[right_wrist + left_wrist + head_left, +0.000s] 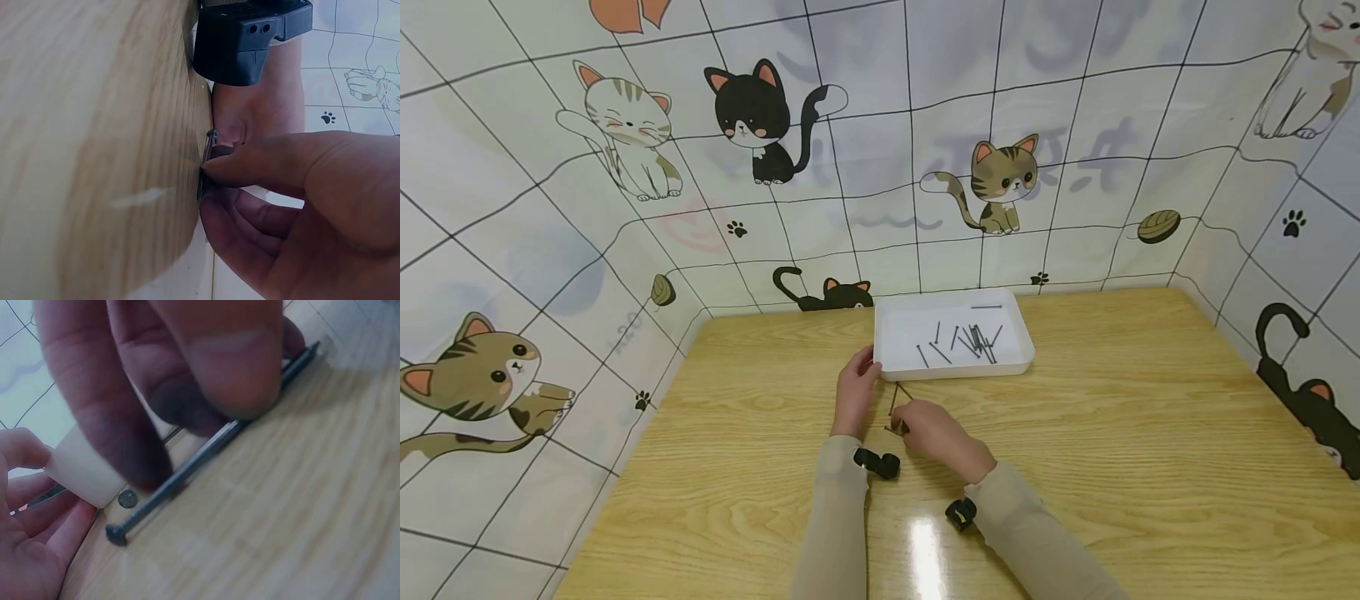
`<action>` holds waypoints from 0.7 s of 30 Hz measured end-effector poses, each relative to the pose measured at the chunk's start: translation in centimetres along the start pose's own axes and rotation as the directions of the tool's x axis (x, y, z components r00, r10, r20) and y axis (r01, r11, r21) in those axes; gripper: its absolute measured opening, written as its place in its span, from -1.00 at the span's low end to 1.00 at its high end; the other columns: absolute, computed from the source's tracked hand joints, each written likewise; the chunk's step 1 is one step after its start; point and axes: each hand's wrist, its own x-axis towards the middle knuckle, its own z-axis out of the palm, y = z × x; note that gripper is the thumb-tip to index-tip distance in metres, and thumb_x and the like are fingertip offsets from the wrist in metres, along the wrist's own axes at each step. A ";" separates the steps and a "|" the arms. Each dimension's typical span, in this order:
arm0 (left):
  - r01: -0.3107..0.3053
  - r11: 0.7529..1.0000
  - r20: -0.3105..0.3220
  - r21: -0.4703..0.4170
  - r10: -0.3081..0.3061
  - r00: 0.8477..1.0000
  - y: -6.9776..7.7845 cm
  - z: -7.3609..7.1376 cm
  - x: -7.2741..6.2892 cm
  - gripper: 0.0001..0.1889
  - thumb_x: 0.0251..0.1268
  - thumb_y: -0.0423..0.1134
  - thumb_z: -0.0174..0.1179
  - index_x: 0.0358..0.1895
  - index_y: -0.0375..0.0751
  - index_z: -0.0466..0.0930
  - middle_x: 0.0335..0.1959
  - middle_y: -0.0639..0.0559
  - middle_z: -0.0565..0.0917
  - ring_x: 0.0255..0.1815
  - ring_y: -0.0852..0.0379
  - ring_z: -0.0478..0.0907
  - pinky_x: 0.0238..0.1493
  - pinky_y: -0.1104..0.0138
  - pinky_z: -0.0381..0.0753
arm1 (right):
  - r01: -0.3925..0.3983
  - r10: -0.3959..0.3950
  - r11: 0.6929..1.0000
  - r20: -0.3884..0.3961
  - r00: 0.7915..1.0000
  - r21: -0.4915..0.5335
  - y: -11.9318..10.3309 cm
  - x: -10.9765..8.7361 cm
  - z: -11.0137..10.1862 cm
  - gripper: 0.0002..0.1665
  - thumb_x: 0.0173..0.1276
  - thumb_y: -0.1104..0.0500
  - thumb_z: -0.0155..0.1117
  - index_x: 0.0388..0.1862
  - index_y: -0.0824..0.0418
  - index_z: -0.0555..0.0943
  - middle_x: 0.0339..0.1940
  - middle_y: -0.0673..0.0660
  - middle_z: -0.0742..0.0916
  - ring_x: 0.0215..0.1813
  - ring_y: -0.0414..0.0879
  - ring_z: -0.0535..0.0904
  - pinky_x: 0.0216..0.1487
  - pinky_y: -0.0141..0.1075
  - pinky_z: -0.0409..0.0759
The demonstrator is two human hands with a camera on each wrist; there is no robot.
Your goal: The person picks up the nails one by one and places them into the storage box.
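My right hand (936,431) pinches a dark steel nail (199,457) between thumb and fingertips, low over the wooden table. In the left wrist view the nail's flat head points to the lower left and its tip to the upper right. Behind it shows the round head of another nail (127,499). Thin nails (892,400) lie at an angle to each other just beyond the right fingers. At the near left corner of a white tray (955,372), my left hand (853,392) holds the tray's edge. Several loose nails (976,342) lie inside the tray.
The light wooden table (1120,433) runs to the cat-patterned sheet (880,192), which stands behind and on both sides. The tray sits near the back edge. Black cameras are strapped on both wrists, the left one (877,463) close to the right hand.
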 end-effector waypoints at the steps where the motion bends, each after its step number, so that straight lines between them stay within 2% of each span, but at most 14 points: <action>1: 0.001 1.000 0.000 0.001 -0.001 1.000 0.0 0.0 0.0 -0.58 0.27 -0.19 0.02 0.22 -0.07 0.37 0.13 0.01 0.45 0.09 0.15 0.38 0.08 0.16 0.33 | -0.005 0.005 1.000 0.001 1.000 -0.005 0.0 0.0 -0.1 -0.78 0.04 0.41 0.18 -0.34 0.20 0.63 -0.36 0.05 0.66 -0.27 -0.07 0.56 -0.27 -0.26 0.50; 5: 0.000 1.000 0.000 0.008 0.000 1.000 0.1 0.0 0.0 -0.58 0.28 -0.19 0.01 0.22 -0.08 0.36 0.14 0.00 0.45 0.10 0.14 0.37 0.09 0.16 0.32 | -0.019 0.019 1.000 0.006 1.000 -0.023 -0.1 -0.1 -0.1 -0.88 0.00 0.38 0.20 -0.49 0.17 0.58 -0.50 0.01 0.62 -0.41 -0.12 0.51 -0.40 -0.30 0.46; 10: -0.002 1.000 -0.001 0.015 0.002 1.000 0.0 0.0 0.1 -0.58 0.28 -0.19 0.02 0.21 -0.08 0.37 0.14 0.00 0.45 0.10 0.14 0.37 0.09 0.16 0.32 | -0.045 0.046 0.998 0.031 0.998 -0.037 -0.1 -0.1 -0.1 -0.88 -0.05 0.35 0.21 -0.60 0.15 0.50 -0.62 -0.06 0.52 -0.54 -0.18 0.38 -0.51 -0.33 0.36; 21: -0.002 1.000 -0.006 0.022 0.002 1.000 0.0 0.0 -0.1 -0.59 0.27 -0.20 0.02 0.21 -0.06 0.38 0.14 0.00 0.45 0.09 0.14 0.38 0.09 0.15 0.32 | -0.094 0.101 0.991 0.067 0.993 -0.094 -0.3 -0.3 0.0 -0.84 -0.02 0.25 0.27 -0.62 0.09 0.45 -0.60 -0.06 0.47 -0.50 -0.17 0.38 -0.51 -0.31 0.36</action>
